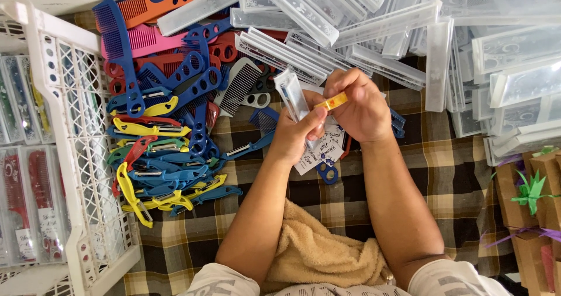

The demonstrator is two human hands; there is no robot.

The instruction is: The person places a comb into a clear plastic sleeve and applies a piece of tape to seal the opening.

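Head view shows both hands meeting above a checked cloth (444, 173). Left hand (295, 133) is clenched around a clear sleeve (291, 93) standing tilted upward, with a printed card (322, 150) tucked under its fingers. Right hand (359, 106) pinches a yellow peeler (331, 102) by its end, just beside the sleeve's side. Combs (169, 68) and peelers (155, 173) lie piled to the left; a white crate (70, 156) stands beyond them.

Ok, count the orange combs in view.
1. The orange comb lies at the pile's top edge, above the pink comb. More may be buried underneath. The left hand holds a clear case, the right hand a yellow piece, not a comb.
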